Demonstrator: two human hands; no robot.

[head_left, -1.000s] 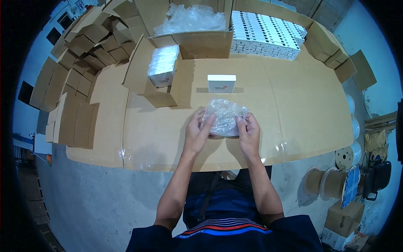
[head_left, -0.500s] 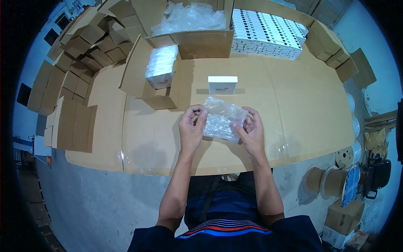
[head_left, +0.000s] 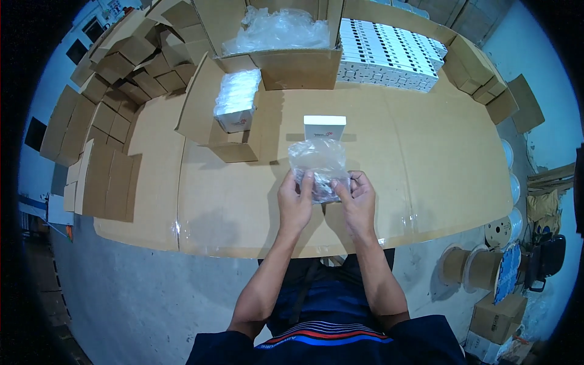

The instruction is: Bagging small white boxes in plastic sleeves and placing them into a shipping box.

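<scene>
Mid-bagging, left hand (head_left: 296, 205) and right hand (head_left: 357, 204) both gripping crinkled clear plastic bag (head_left: 319, 168) above cardboard-covered surface (head_left: 426, 158), small white box (head_left: 324, 126) just beyond, probably needing steady pinch next.

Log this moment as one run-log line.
left hand: holds clear plastic bag | right hand: holds same bag | bag: lifted over cardboard-covered table | small white box: behind bag
</scene>
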